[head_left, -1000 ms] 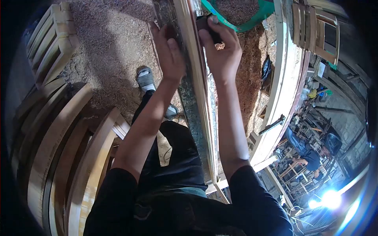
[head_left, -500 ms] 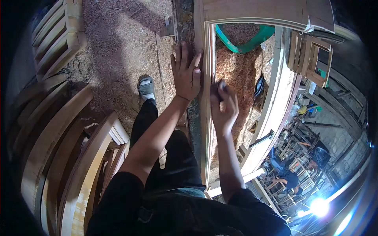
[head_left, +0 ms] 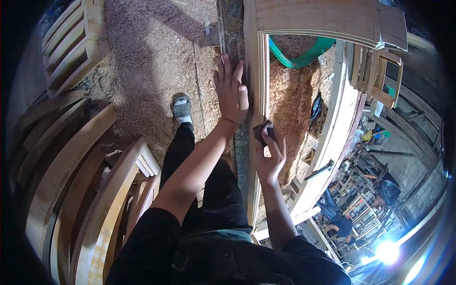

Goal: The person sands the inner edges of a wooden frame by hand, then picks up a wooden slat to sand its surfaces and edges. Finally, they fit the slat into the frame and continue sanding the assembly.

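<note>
My left hand [head_left: 232,95] lies flat with fingers stretched out on a dark, worn wooden beam [head_left: 232,40], beside the pale stile of a wooden frame [head_left: 254,71]. My right hand [head_left: 270,159] is closed on a small dark piece of sandpaper [head_left: 259,134], pressed at the inner moulded edge of that stile. Its underside is hidden against the wood. The frame's wide top rail [head_left: 313,19] crosses at the far end, and its other long side [head_left: 327,137] runs to the right.
Curved wooden pieces [head_left: 71,175] are stacked at the left, below a slatted wooden piece [head_left: 71,52]. Shavings cover the floor [head_left: 142,71]. A green curved object [head_left: 304,59] shows through the frame opening. Further right, a person [head_left: 339,221] is among wood pieces near a bright lamp [head_left: 387,251].
My right hand has slid along the stile toward my body with the sandpaper. My left hand stays flat on the beam. The whole view has shifted slightly.
</note>
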`<state>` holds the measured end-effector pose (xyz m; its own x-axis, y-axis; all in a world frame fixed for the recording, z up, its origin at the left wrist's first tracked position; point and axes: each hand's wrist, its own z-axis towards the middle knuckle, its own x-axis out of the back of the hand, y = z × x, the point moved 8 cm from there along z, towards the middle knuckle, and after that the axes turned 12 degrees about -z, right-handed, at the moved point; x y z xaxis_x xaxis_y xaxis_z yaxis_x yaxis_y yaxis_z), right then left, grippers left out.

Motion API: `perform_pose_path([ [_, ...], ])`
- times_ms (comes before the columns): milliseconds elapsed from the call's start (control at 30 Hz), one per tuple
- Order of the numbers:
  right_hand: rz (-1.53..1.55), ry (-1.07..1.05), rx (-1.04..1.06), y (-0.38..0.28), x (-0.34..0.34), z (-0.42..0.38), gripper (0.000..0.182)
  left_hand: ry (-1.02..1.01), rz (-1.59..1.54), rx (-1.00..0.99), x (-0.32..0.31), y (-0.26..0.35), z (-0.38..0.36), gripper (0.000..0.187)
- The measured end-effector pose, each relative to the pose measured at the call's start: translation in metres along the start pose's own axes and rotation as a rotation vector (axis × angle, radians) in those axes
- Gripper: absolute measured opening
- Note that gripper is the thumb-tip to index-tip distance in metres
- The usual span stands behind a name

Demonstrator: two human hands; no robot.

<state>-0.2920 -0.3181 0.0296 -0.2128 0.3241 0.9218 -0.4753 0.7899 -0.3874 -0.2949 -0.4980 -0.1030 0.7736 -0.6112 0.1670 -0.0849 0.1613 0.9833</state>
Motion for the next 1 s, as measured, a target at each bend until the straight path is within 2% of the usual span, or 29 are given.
perform_pose_path([
  [67,0.031,0.069,-0.001,-0.003,-0.007,0.03,0.032,-0.04,0.018,0.027,-0.001,0.001,0.0,0.084],
  [100,0.059,0.115,0.021,-0.015,-0.006,0.06,0.033,-0.004,-0.028,-0.013,0.001,0.003,0.0,0.074],
  [133,0.083,0.147,0.092,-0.025,-0.009,0.093,0.035,-0.004,-0.018,-0.02,0.0,0.002,0.0,0.074],
  [167,0.068,0.139,0.059,-0.018,-0.02,0.122,0.035,0.004,-0.022,-0.009,-0.001,0.0,0.0,0.074],
  [200,0.21,0.146,0.048,-0.027,-0.02,0.154,0.034,0.008,-0.029,0.005,-0.001,-0.001,-0.002,0.073],
  [233,0.144,0.161,0.075,-0.033,-0.022,0.18,0.033,0.008,-0.039,0.007,-0.001,-0.001,-0.002,0.073],
  [333,0.218,0.144,0.163,-0.031,-0.028,0.201,0.033,0.008,-0.01,-0.041,-0.003,0.0,-0.004,0.073],
  [467,0.229,0.047,-0.069,0.0,-0.018,0.13,0.033,-0.032,0.024,-0.06,-0.004,0.009,-0.002,0.072],
  [500,0.254,0.066,-0.083,0.01,-0.017,0.104,0.034,-0.032,0.025,-0.055,-0.004,0.011,-0.002,0.072],
  [567,0.068,0.09,0.013,0.007,0.003,0.053,0.038,-0.019,0.017,-0.092,-0.001,0.017,-0.001,0.071],
  [633,0.092,0.061,-0.088,0.014,0.009,-0.002,0.034,0.002,0.019,-0.109,-0.001,0.018,-0.002,0.071],
  [733,0.039,0.102,-0.132,0.029,0.017,-0.076,0.039,0.024,0.031,-0.192,-0.004,0.014,-0.007,0.067],
  [767,0.035,0.113,-0.135,0.037,0.019,-0.099,0.039,0.031,0.007,-0.276,-0.001,0.018,-0.01,0.063],
  [800,0.029,0.125,-0.146,0.044,0.023,-0.12,0.04,-0.029,-0.025,-0.29,0.002,0.015,-0.015,0.066],
  [933,0.127,0.2,-0.286,0.077,0.035,-0.204,0.042,-0.175,-0.045,-0.124,0.037,0.031,-0.083,0.075],
  [967,0.121,0.213,-0.301,0.083,0.037,-0.225,0.042,-0.237,-0.096,-0.103,0.045,0.051,-0.109,0.077],
  [1000,0.065,0.234,-0.31,0.089,0.041,-0.247,0.041,-0.262,-0.028,-0.184,0.056,0.067,-0.137,0.078],
])
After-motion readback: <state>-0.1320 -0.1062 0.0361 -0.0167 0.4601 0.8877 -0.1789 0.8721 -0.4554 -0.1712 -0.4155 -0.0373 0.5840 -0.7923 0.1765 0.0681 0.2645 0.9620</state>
